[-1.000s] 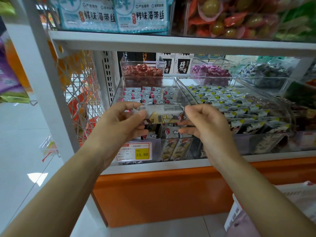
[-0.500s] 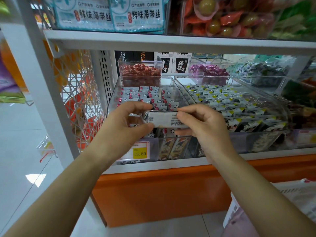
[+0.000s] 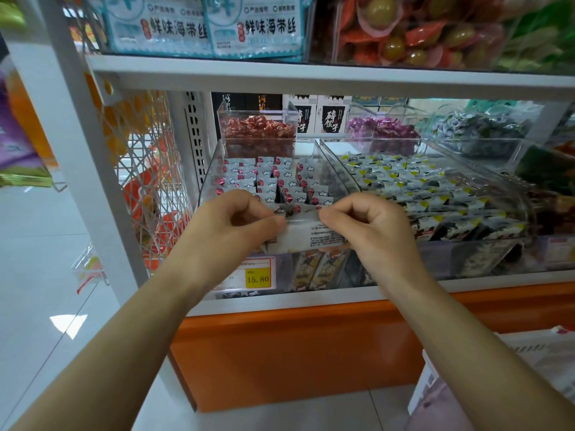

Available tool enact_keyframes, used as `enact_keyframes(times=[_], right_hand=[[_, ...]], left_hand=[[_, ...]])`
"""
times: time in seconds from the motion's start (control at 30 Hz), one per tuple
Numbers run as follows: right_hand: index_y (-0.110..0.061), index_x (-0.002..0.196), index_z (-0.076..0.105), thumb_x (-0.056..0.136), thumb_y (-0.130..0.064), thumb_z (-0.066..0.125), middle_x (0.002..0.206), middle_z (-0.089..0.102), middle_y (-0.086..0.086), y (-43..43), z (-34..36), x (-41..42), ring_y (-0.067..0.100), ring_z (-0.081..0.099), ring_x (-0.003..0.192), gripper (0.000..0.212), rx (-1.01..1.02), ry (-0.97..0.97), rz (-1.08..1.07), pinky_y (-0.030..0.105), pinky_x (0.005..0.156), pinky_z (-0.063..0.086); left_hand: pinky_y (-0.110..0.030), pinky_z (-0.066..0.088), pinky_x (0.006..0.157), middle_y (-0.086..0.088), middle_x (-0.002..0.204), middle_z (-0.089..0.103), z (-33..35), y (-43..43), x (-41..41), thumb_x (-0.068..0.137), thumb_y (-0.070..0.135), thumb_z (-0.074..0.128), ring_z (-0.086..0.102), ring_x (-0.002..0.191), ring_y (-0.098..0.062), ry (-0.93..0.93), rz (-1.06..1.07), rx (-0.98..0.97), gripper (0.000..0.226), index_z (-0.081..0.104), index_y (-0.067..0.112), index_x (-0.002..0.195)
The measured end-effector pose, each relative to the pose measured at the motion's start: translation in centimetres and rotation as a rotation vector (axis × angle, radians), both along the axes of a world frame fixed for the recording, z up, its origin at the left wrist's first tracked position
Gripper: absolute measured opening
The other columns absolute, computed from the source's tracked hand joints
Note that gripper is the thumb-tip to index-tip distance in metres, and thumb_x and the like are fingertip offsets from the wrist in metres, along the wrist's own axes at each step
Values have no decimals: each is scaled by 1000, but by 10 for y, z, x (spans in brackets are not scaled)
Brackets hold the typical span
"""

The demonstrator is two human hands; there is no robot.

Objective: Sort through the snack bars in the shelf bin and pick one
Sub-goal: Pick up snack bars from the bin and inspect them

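A clear plastic shelf bin [image 3: 211,169] holds several small white snack bars [image 3: 280,181] with red dots, standing in rows. In front of the bin I hold one snack bar [image 3: 306,236] flat, its white printed back facing me. My left hand [image 3: 236,225] pinches its left end between thumb and curled fingers. My right hand [image 3: 370,228] pinches its right end the same way. Both hands hover just above the bin's front edge.
A second clear bin [image 3: 435,194] of yellow-marked bars sits to the right. Bins of red candy [image 3: 258,132] and purple candy [image 3: 382,132] stand behind. A yellow price tag [image 3: 257,277] reads 15.80. The upper shelf board [image 3: 311,79] hangs close overhead. A wire rack [image 3: 146,181] stands left.
The bar has been turned over from its coloured front to its white printed back, and both hands have shifted slightly lower towards the bin's front.
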State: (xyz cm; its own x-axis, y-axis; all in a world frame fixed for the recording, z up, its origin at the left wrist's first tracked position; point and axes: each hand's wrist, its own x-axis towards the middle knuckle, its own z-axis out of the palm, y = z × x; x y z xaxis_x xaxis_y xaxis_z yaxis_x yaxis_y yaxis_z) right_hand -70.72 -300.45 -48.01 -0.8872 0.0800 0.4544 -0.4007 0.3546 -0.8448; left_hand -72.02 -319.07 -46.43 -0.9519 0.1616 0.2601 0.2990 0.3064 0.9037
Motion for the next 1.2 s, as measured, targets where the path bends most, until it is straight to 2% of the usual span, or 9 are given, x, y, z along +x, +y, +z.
enact_keyframes(times=[0.2, 0.33, 0.5, 0.7, 0.83, 0.93, 1.03, 1.1, 1.2], right_hand=[[-13, 73, 68, 85, -9, 66, 64, 67, -13, 0, 2, 1, 1, 64, 59, 13, -45, -12, 93, 11, 52, 48], [-14, 73, 68, 84, -11, 66, 65, 68, -12, -1, 0, -1, 3, 65, 61, 12, -40, -8, 89, 13, 53, 49], [-17, 71, 69, 85, -15, 66, 71, 69, 1, -1, -4, -3, 20, 68, 72, 15, -96, -20, 16, 38, 66, 58], [-1, 78, 68, 88, -6, 58, 77, 73, 12, 8, 6, -7, 28, 72, 77, 15, -450, -360, 230, 31, 58, 60], [-1, 85, 68, 92, -9, 53, 83, 73, 13, 10, 3, -9, 25, 72, 80, 18, -512, -351, 252, 28, 59, 59], [-1, 105, 66, 87, -12, 55, 99, 72, 14, 7, 2, -9, 23, 69, 93, 24, -598, -292, 392, 26, 71, 58], [-2, 124, 56, 87, -5, 57, 113, 68, 10, 4, 0, -10, 21, 68, 95, 38, -446, -187, 379, 30, 82, 57], [-7, 115, 62, 92, -6, 53, 113, 67, 6, 1, 0, -9, 17, 70, 86, 24, -228, -76, 241, 32, 79, 58], [-16, 94, 64, 94, -11, 53, 89, 68, 5, -1, 4, -10, 14, 69, 71, 12, -135, 24, 111, 29, 68, 58]], left_hand=[[-35, 57, 64, -6, 70, 70, 3, -10, -3, 78, 29, 69, 66, 69, -23, 9, 5, -100, 20, 71, 12, 67], [-28, 56, 61, 2, 69, 70, 4, -12, -2, 80, 31, 66, 65, 61, -13, 74, 15, -178, 19, 72, 16, 68], [-14, 51, 63, 6, 78, 68, 3, -8, 1, 65, 50, 65, 63, 72, -4, 31, -75, -177, 25, 65, 30, 81], [-26, 56, 75, -2, 93, 67, 1, -10, -2, 82, 28, 64, 65, 81, -13, 84, -52, -189, 11, 62, 37, 89], [-29, 57, 73, 2, 88, 70, -3, -6, -4, 88, 23, 59, 67, 76, -9, 117, -9, -142, 15, 67, 26, 100], [-23, 57, 68, 10, 82, 69, -5, -5, -7, 91, 21, 56, 68, 69, -4, 129, 91, -46, 14, 68, 23, 97], [-25, 58, 66, 12, 77, 68, -4, -4, -7, 92, 20, 55, 68, 64, -4, 137, 127, 23, 18, 64, 34, 85], [-31, 59, 63, 11, 78, 68, -4, -2, -5, 93, 22, 53, 68, 61, -6, 140, 123, 5, 18, 62, 36, 86], [-27, 55, 63, 13, 87, 66, -6, 0, -7, 95, 29, 47, 65, 69, -8, 250, 162, -147, 22, 67, 27, 104]])
